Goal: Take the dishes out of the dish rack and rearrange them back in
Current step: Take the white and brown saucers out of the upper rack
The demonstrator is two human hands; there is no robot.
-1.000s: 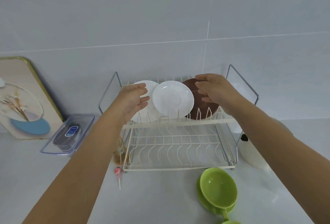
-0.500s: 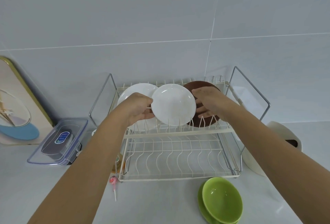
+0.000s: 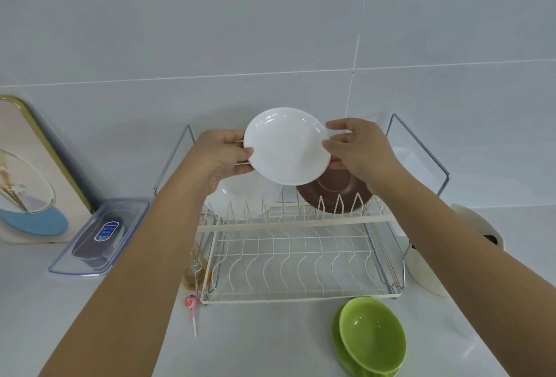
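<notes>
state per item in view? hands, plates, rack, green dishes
left hand: gripping the white plate's left edge
right hand: gripping its right edge
white plate: lifted clear above the dish rack
second white plate: upright in the upper tier
brown plate: upright in the upper tier
dish rack: lower tier empty
green dishes: stacked on the counter

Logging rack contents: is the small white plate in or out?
Out: both hands, left hand and right hand, hold the small white plate above the dish rack.
</notes>
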